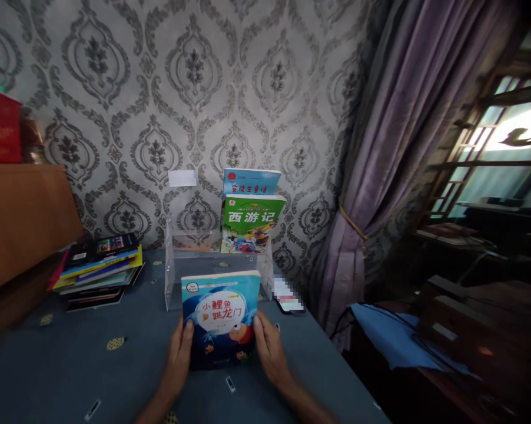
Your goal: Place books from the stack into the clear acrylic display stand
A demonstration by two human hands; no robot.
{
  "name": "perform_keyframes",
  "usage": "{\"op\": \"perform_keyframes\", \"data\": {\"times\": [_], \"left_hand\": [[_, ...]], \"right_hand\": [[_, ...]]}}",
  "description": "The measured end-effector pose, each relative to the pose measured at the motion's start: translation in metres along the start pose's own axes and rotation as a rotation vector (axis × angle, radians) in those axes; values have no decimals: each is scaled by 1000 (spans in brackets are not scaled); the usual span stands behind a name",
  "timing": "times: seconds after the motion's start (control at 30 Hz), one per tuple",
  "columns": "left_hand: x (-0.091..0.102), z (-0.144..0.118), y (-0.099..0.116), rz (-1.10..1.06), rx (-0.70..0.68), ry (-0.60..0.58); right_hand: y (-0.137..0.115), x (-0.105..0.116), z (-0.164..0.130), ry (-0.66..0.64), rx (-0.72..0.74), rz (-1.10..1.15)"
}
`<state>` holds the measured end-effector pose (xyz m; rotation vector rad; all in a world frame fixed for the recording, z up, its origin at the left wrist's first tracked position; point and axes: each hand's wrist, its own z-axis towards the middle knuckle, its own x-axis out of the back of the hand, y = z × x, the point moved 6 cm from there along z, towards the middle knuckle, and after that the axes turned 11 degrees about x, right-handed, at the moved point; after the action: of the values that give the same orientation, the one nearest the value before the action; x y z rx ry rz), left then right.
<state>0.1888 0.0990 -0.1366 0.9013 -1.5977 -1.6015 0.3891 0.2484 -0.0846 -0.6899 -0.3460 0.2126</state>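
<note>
A blue picture book [221, 347] with a cartoon fish on its cover is held upright between my two hands, facing me. My left hand [180, 347] grips its left edge, thumb on the front. On the right edge, my right hand [269, 347] holds it the same way. Just behind it stands a clear acrylic book rack [170, 277], partly hidden by the book. In the rack's right side, a green book [250, 221] leans in front of a light-blue book [253, 181]. A white label [182, 178] shows at the rack's upper left.
A stack of books [102, 268] lies at the left, beside a wooden cabinet [27, 218] bearing a red box [0, 126]. A phone-like object [287, 294] lies right of the rack. A purple curtain [375, 147] hangs beyond the right edge of the blue-covered table [133, 371].
</note>
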Motion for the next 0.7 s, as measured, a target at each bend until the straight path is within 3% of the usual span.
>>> {"op": "perform_keyframes", "data": {"times": [0.13,0.37,0.7], "left_hand": [[-1,-7,9,-3,97,3],[-3,-16,39,40,-75,-60],[12,-10,60,158,-199,34]], "right_hand": [[1,2,1,11,-9,0],[-10,-2,7,-84,-12,43],[-20,-5,7,-118,11,30]]}}
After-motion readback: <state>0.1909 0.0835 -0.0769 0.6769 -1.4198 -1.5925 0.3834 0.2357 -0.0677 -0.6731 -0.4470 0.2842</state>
